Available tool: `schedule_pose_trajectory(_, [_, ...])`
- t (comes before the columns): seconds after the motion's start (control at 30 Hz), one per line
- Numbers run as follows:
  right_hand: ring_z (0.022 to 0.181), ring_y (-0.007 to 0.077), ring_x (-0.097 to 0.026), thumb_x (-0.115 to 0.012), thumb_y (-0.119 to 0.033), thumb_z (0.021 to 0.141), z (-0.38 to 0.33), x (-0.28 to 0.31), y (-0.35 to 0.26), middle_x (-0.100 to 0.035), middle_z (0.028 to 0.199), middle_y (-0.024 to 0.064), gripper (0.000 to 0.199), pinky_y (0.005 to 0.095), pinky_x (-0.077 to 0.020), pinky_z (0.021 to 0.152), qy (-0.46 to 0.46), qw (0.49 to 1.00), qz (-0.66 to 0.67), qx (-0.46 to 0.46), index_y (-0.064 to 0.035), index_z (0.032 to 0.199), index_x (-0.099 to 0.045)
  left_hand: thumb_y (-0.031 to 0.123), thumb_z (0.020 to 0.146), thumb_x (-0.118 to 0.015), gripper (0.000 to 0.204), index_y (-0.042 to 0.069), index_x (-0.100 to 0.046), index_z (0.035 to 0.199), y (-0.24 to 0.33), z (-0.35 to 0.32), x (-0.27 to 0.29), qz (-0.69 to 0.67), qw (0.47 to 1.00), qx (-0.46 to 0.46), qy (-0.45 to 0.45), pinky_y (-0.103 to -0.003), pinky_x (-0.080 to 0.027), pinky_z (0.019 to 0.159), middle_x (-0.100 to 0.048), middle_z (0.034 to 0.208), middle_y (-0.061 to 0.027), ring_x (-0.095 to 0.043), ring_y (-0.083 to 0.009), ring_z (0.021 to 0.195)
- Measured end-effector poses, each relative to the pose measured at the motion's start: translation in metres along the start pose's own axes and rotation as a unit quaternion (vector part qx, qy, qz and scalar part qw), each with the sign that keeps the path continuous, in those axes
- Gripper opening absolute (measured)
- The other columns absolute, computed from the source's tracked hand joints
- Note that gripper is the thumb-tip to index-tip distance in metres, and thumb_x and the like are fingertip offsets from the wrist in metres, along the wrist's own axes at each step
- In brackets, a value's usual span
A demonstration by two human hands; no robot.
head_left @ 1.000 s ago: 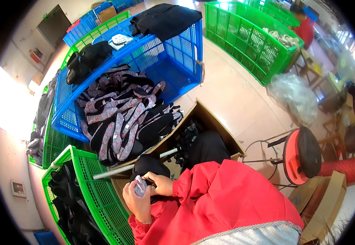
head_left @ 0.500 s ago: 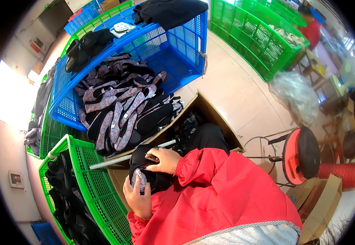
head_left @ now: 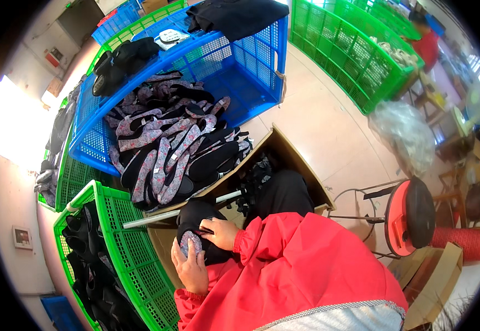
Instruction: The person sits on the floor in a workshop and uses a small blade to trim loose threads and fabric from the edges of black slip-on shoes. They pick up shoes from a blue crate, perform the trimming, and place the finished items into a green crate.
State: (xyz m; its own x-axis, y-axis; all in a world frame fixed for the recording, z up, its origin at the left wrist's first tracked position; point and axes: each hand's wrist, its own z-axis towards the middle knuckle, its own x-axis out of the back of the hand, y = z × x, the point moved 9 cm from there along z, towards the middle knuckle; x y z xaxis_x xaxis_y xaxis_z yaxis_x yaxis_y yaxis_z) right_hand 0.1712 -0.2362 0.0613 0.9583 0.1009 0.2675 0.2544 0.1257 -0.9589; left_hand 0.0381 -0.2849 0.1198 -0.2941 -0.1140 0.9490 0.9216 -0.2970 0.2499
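Note:
On my lap lies a black cloth shoe (head_left: 195, 212) with a patch of floral lining (head_left: 191, 240) showing at its opening. My left hand (head_left: 191, 268) grips the near left side, its fingertips against the floral patch. With fingers bent and pinched, my right hand (head_left: 221, 233) has hold of the black edge on the right side. What lies under the right fingertips is too small to make out. Just beyond my hands, a white bar (head_left: 180, 209) runs across an open cardboard box (head_left: 298, 151).
A blue crate (head_left: 251, 99), tipped toward me, holds many floral-and-black shoe pieces (head_left: 174, 149). At left, a green crate (head_left: 140, 265) holds black shoes (head_left: 94, 248). A red-and-black stool (head_left: 408, 217) stands right. Behind are another green crate (head_left: 356, 66) and a plastic bag (head_left: 403, 129).
My right hand's fingers have drawn together and shifted slightly right along the shoe. My left hand has slid a little lower. The whole view has shifted slightly.

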Motion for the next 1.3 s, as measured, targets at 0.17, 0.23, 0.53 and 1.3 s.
schedule_pose_trajectory(0.17, [0.086, 0.0362, -0.059, -0.066, -0.014, 0.086, 0.009, -0.013, 0.004, -0.062, 0.086, 0.0155, 0.015, 0.0444, -0.0485, 0.075, -0.016, 0.999, 0.019, 0.032, -0.0068, 0.094, -0.056, 0.011, 0.087, -0.064, 0.043, 0.005, -0.058, 0.128, -0.012, 0.011, -0.006, -0.002, 0.999, 0.025, 0.044, -0.047, -0.037, 0.104, -0.042, 0.139, -0.0272, -0.044, -0.0442, 0.124])
schedule_pose_trajectory(0.23, [0.086, 0.0369, -0.059, -0.066, -0.013, 0.085, 0.01, -0.019, 0.007, -0.061, 0.086, 0.0163, 0.014, 0.0447, -0.0485, 0.075, -0.023, 0.998, 0.022, 0.045, -0.0068, 0.094, -0.056, 0.011, 0.087, -0.063, 0.042, 0.004, -0.058, 0.129, -0.016, 0.016, -0.006, 0.007, 0.997, 0.035, 0.065, -0.047, -0.037, 0.103, -0.043, 0.138, -0.0268, -0.044, -0.0441, 0.123])
schedule_pose_trajectory(0.53, [0.087, 0.0343, -0.058, -0.065, -0.011, 0.085, 0.012, -0.033, 0.004, -0.063, 0.088, 0.0124, 0.016, 0.0435, -0.0478, 0.076, -0.048, 0.998, -0.014, 0.027, -0.0056, 0.093, -0.053, 0.008, 0.083, -0.057, 0.011, -0.003, -0.058, 0.08, -0.047, 0.067, -0.006, 0.052, 0.989, 0.023, 0.136, -0.046, -0.044, 0.081, -0.055, 0.097, -0.0185, -0.053, -0.0374, 0.092])
schedule_pose_trajectory(1.3, [0.086, 0.0377, -0.059, -0.064, -0.015, 0.086, 0.006, -0.047, -0.001, -0.06, 0.086, 0.0165, 0.015, 0.0461, -0.0464, 0.074, -0.038, 0.998, -0.034, 0.035, -0.0073, 0.094, -0.054, 0.0, 0.076, -0.057, 0.047, 0.001, -0.06, 0.122, -0.132, 0.08, -0.085, 0.012, 0.997, 0.07, 0.008, -0.043, -0.052, 0.076, -0.065, 0.109, -0.019, -0.064, -0.0321, 0.089])
